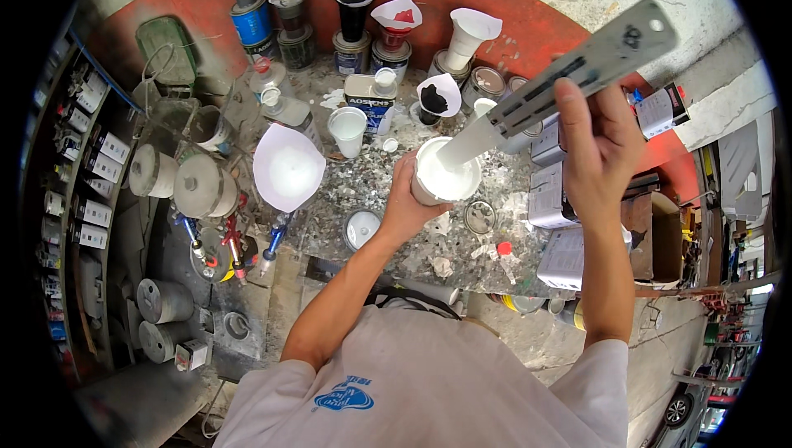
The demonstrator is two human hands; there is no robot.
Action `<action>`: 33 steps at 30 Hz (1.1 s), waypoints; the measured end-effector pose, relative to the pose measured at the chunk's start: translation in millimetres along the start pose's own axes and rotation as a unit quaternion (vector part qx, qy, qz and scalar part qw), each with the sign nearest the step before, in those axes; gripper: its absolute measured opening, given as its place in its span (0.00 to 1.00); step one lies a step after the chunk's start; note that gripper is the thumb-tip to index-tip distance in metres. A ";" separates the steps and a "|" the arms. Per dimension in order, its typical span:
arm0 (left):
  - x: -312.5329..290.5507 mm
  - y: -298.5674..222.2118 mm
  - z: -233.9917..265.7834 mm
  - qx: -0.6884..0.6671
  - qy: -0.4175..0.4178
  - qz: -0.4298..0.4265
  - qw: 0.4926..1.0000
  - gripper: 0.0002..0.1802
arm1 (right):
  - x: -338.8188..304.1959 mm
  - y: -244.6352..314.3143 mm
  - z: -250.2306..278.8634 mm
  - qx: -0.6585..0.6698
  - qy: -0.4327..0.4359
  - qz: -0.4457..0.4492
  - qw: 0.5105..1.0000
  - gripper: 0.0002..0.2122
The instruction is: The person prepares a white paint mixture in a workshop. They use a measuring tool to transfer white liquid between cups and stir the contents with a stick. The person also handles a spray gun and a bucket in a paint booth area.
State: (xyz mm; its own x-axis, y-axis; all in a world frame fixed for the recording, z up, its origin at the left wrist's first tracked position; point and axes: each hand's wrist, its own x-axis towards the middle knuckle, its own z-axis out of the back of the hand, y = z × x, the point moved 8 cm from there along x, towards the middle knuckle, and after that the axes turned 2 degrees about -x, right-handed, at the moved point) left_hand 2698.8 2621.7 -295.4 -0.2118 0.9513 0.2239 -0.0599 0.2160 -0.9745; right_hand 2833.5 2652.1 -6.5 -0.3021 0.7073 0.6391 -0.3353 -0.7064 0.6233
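My left hand [404, 210] is wrapped around the side of a white cup [424, 190] of white paint, over the middle of the bench. Between the thumb and fingers of my right hand [601, 147] is a long, flat paint stirring stick [540, 93] with dark slots or markings and a hole at its upper end. It slants down to the left, and its white-coated lower end is inside the cup. How deep the tip sits in the paint is hidden. Left of the cup stand a plastic cup [350, 143] and a paper strainer cone [289, 169] holding white.
Paint cans with strainer cones in them, one a black-stained cone [355, 2], line the back. Spray guns [233, 242] hang at the left. Rectangular tins [551, 196] stand along the right, near a cardboard box [660, 233]. A round lid [479, 217] lies on the paint-spattered bench [392, 258].
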 end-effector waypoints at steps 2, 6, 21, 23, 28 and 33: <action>-2.5 2.5 8.1 0.008 -0.009 -0.004 1.000 0.49 | -2.8 -5.9 -12.5 -0.054 0.040 -0.024 0.997 0.06; -4.6 -1.0 10.7 -0.010 -0.015 0.006 1.000 0.49 | -30.2 -31.4 -35.2 -0.050 0.102 -0.035 0.993 0.08; -46.8 -18.5 69.6 0.017 -0.116 0.021 0.993 0.51 | 13.8 41.2 -66.7 0.083 0.103 0.077 0.988 0.08; -57.5 -21.3 84.8 0.023 -0.147 0.023 0.989 0.50 | 3.5 36.4 -90.7 0.027 0.155 0.106 0.982 0.07; -75.6 -22.7 110.0 -0.024 -0.157 0.076 0.984 0.54 | -35.2 37.4 -137.9 0.099 0.250 0.084 0.959 0.07; -102.1 -25.4 136.8 -0.054 -0.215 0.121 0.968 0.52 | -20.4 82.9 -139.5 0.194 0.238 0.103 0.946 0.09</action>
State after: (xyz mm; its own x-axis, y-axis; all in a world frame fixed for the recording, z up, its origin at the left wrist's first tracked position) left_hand 2588.5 2489.0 -292.0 -0.5938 0.8031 -0.0500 0.1398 0.0417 -0.9893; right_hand 2687.4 2582.7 -30.7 -0.7237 0.4198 0.5478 0.0996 -0.7219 0.6847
